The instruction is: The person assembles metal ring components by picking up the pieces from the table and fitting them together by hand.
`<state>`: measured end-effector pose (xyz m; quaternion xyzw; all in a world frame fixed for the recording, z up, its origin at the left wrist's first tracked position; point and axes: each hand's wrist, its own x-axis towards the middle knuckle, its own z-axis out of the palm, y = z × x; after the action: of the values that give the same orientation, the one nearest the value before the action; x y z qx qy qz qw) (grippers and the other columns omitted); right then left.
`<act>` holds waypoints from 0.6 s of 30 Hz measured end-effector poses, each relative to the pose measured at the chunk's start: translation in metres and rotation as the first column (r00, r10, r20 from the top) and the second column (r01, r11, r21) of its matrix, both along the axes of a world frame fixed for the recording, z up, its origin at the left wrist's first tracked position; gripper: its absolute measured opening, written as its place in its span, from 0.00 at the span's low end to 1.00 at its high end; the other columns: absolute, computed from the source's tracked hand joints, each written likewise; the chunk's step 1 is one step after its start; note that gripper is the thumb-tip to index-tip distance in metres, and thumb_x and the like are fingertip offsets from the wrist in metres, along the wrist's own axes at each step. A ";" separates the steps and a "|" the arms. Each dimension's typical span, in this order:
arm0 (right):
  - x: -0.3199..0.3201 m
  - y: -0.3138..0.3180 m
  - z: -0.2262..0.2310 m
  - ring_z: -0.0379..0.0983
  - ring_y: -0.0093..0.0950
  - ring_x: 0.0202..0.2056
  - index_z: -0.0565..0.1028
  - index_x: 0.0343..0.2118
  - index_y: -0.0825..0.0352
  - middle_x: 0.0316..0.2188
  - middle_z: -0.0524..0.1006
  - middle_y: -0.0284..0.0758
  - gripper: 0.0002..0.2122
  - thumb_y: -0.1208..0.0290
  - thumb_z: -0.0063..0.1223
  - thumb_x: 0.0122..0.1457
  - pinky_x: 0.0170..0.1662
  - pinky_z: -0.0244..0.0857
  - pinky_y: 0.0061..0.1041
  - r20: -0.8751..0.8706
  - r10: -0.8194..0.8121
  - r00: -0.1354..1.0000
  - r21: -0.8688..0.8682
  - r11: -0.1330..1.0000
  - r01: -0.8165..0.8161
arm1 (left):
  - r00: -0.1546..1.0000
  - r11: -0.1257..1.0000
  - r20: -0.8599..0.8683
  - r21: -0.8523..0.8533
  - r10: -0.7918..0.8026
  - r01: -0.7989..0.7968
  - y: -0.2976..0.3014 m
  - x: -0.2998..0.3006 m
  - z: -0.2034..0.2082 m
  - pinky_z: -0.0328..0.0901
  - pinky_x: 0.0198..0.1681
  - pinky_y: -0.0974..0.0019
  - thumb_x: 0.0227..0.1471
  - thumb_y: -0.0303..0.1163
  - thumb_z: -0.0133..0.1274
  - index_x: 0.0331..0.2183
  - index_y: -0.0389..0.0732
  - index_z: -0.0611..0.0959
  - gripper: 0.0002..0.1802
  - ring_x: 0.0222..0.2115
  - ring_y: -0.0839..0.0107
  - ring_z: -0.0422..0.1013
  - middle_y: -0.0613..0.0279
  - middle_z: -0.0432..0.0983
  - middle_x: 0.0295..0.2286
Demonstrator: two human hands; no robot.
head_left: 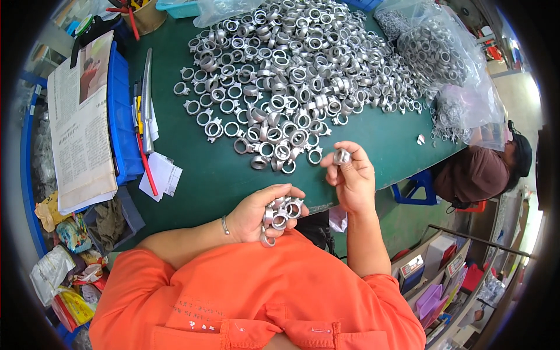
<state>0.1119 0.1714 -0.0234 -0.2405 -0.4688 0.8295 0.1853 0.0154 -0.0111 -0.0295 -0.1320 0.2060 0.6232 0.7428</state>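
Several silver-grey metal rings (269, 216) sit clustered in the left hand (252, 212). The right hand (354, 174) pinches a single ring (342, 156). More rings (280, 86) lie heaped on the green surface (189, 169).

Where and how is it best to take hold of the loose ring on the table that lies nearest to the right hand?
Probably by opposite sides of its round outer band, coming from the near side: the loose ring sits at the near edge of the pile of rings, with the others crowded behind it.
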 end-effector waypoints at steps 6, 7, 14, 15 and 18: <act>-0.007 0.001 0.003 0.69 0.27 0.29 0.69 0.33 0.70 0.29 0.69 0.34 0.11 0.79 0.55 0.44 0.29 0.64 0.23 0.379 -0.139 0.915 0.731 0.651 -0.204 | 1.000 1.000 0.009 0.018 0.015 -0.015 -0.001 0.001 -0.002 0.54 0.10 0.78 0.56 0.41 0.35 0.38 0.38 0.71 0.18 0.23 0.69 0.67 0.49 0.70 0.33; -0.013 -0.005 0.009 0.69 0.29 0.29 0.70 0.31 0.70 0.27 0.69 0.34 0.13 0.75 0.59 0.42 0.29 0.64 0.25 0.415 -0.227 0.881 0.871 0.379 -0.312 | 1.000 1.000 0.007 0.019 0.014 -0.014 0.000 0.001 -0.003 0.54 0.10 0.78 0.56 0.42 0.36 0.38 0.38 0.71 0.18 0.23 0.69 0.67 0.49 0.70 0.33; 0.006 0.013 0.004 0.65 0.15 0.29 0.72 0.36 0.71 0.32 0.67 0.27 0.17 0.87 0.57 0.40 0.32 0.62 0.13 0.236 0.124 0.964 0.446 0.867 -0.221 | 0.959 0.993 0.265 -0.089 0.101 -0.081 0.006 -0.004 0.006 0.52 0.10 0.79 0.56 0.43 0.37 0.37 0.42 0.73 0.17 0.20 0.70 0.62 0.52 0.70 0.31; 0.010 0.013 0.004 0.65 0.15 0.29 0.72 0.36 0.71 0.32 0.67 0.27 0.17 0.87 0.57 0.40 0.32 0.62 0.13 0.230 0.117 0.966 0.450 0.867 -0.212 | 0.954 0.988 0.274 -0.131 0.119 -0.086 0.007 -0.006 0.007 0.51 0.10 0.78 0.55 0.44 0.37 0.37 0.44 0.74 0.17 0.20 0.71 0.62 0.53 0.69 0.31; 0.025 0.015 0.003 0.66 0.19 0.33 0.71 0.37 0.71 0.37 0.66 0.31 0.16 0.90 0.53 0.42 0.36 0.62 0.15 -0.111 0.171 0.979 0.309 0.942 -0.130 | 0.971 0.988 0.214 -0.132 0.107 -0.080 0.012 -0.002 0.011 0.51 0.10 0.78 0.55 0.44 0.37 0.36 0.44 0.74 0.16 0.20 0.71 0.62 0.54 0.69 0.31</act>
<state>0.1365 0.1861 -0.0205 -0.1158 -0.5926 0.7748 0.1873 0.0136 0.0010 -0.0188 -0.2553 0.1537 0.6252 0.7214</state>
